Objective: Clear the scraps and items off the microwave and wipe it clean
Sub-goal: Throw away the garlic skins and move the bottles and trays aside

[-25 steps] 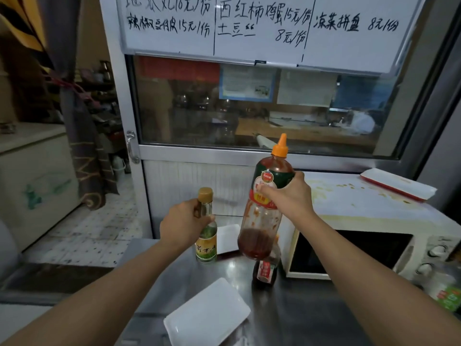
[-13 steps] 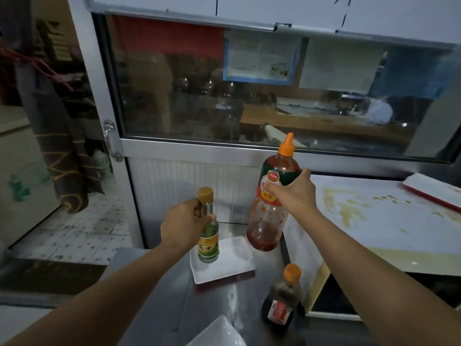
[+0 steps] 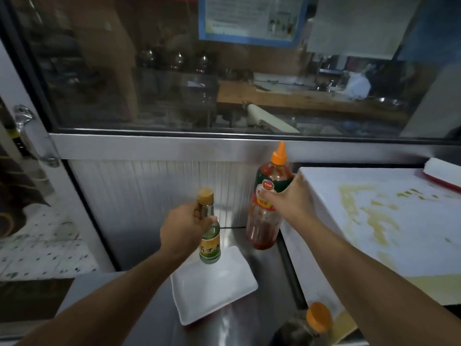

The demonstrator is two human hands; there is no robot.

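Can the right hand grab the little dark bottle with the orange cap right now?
Probably not yet: the right hand is full, wrapped around the big red sauce bottle. The little dark bottle stands uncovered below that forearm, so its path looks free.

i've got just the one view, a wide-angle camera worn on the head, looking forward and down from close above the steel counter (image 3: 239, 328). it faces the window (image 3: 224, 71) straight ahead, with the frame lines bowing at the edges. both forearms reach in from the bottom corners, and the microwave (image 3: 374, 221) top fills the right side, near the lens.
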